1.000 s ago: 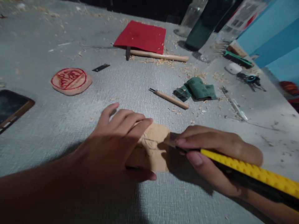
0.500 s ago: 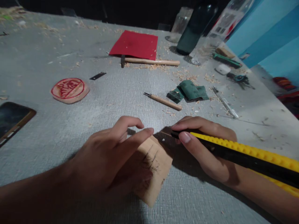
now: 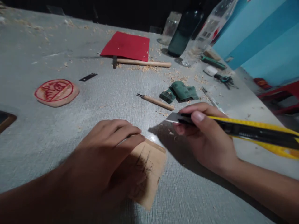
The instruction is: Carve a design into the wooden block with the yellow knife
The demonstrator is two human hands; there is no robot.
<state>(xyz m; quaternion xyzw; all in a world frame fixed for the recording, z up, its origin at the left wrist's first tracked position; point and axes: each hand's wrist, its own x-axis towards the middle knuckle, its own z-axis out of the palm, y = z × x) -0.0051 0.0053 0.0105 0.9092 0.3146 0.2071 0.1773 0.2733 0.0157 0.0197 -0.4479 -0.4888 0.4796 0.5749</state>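
Observation:
My left hand (image 3: 107, 152) is wrapped round a flat wooden block (image 3: 154, 168) on the grey table, its fingers along the block's far left edge. Dark pencil-like lines mark the block's top, which is partly in shadow. In my right hand (image 3: 205, 133) is a yellow and black utility knife (image 3: 252, 129), pinched near its front end. The knife's bare blade points left, above the table and apart from the block's far right corner. Beyond the hands lies a small gouge (image 3: 157, 102) with a wooden handle.
Green sandpaper (image 3: 182, 91), a hammer (image 3: 144, 63) and red paper (image 3: 127, 45) lie farther back. A carved wooden disc (image 3: 56, 92), a loose blade (image 3: 88, 77) and a phone (image 3: 6, 119) are left. Bottles (image 3: 184, 34), keys (image 3: 225, 80) and shavings are back right.
My right hand has lifted the knife up and away from the block, showing more blade. My left fingers have drawn closer together on the block. The view has shifted slightly right.

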